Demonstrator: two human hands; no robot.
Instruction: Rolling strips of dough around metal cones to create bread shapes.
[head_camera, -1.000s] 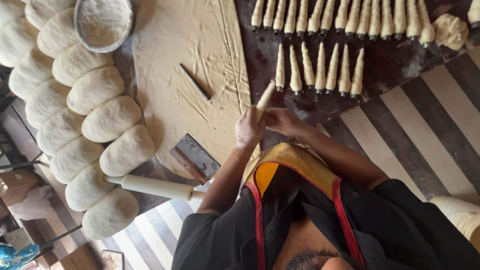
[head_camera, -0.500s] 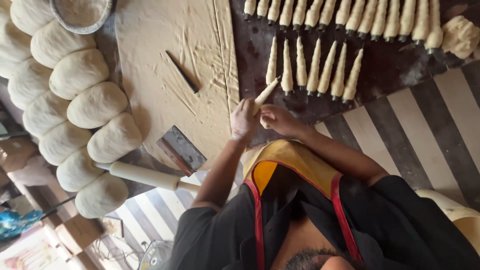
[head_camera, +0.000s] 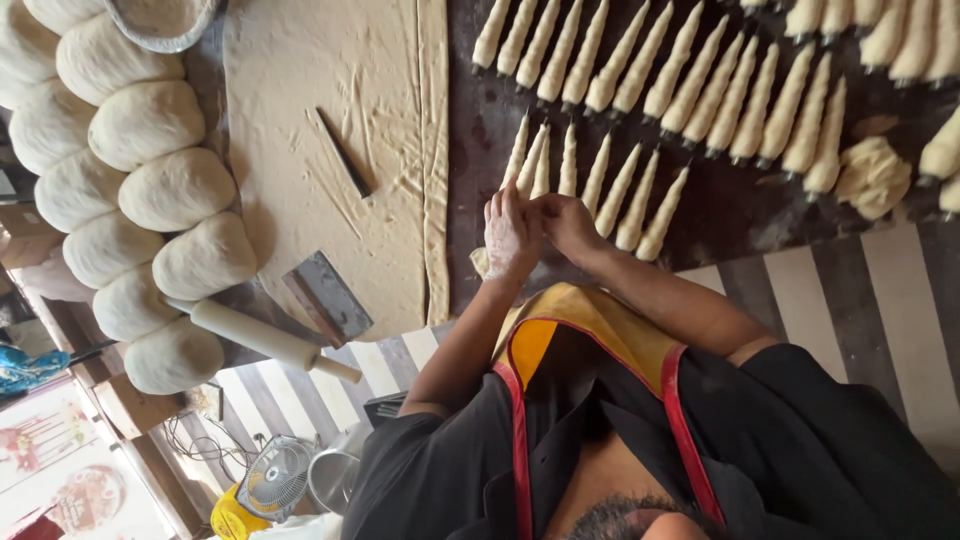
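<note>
A: Looking down from the head view: seeing what at the hands?

B: Meeting over the dark table (head_camera: 760, 215), both of them. Left hand (head_camera: 508, 232) dusted white with flour, fingers curled shut around a slim dough cone (head_camera: 517, 160), the pale tip poking up past the knuckles. Right hand (head_camera: 565, 222) pressing in beside it, fingers folded closed against the same piece, touching the left.

A: And lying around that piece?

B: Sitting at the left end of a short row of dough cones (head_camera: 610, 195), all smooth, matte, tapering to thin points. Running above that, a longer row of cones (head_camera: 700, 90), packed side by side across the dark, flour-smeared surface. Resting near the right end, a crumpled dough scrap (head_camera: 872, 178), lumpy and wrinkled.

A: Further left?

B: Spreading out flat, a broad rolled dough sheet (head_camera: 320, 120), creased and floury, with a thin dark stick (head_camera: 343, 152) lying on it. Sitting at its lower edge, a dull metal scraper (head_camera: 326, 297), rectangular. Lying just beside that, a pale cylindrical rolling pin (head_camera: 262, 338). Bulging along the left side, round dough balls (head_camera: 160, 190), soft and plump, pressed against each other. Peeking in at the top, a metal bowl (head_camera: 160, 22) holding flour.

A: Lower down?

B: Hanging over dark clothing, a yellow apron (head_camera: 590, 320) with red trim.
</note>
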